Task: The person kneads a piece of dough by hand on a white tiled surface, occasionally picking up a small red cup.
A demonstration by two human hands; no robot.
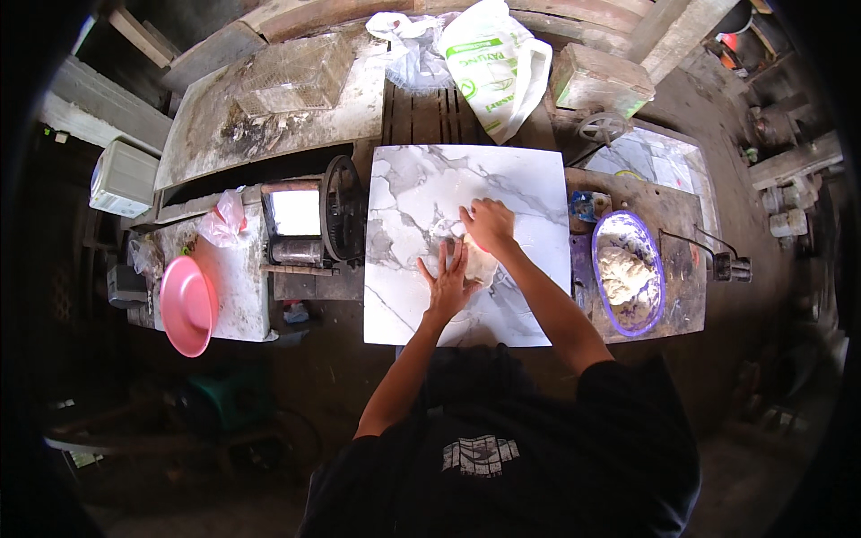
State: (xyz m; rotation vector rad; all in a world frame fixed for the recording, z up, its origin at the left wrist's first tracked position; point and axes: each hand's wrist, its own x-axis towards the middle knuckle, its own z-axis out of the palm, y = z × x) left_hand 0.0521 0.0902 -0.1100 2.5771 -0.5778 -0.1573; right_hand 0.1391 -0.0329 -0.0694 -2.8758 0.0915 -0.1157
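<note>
A pale, flattened piece of dough [482,267] lies on the marble-patterned board [404,309], partly covered by my hands. My left hand [447,285] rests on the board at the dough's left edge, its fingers spread. Just above and to the right, my right hand [490,224] is bent down over the dough with its fingers curled. A small reddish spot shows under its palm, but what that hand grips, if anything, is hidden. More dough [625,276] sits in a purple oval basin [662,278] to the right of the board.
Left of the board stands a hand-cranked roller machine [296,224] with a dark wheel [343,211]. A pink basin [186,309] and a pink plastic bag [224,220] are farther left. White-and-green sack [495,67], wire cage [300,76] and wooden box [601,81] lie at the back.
</note>
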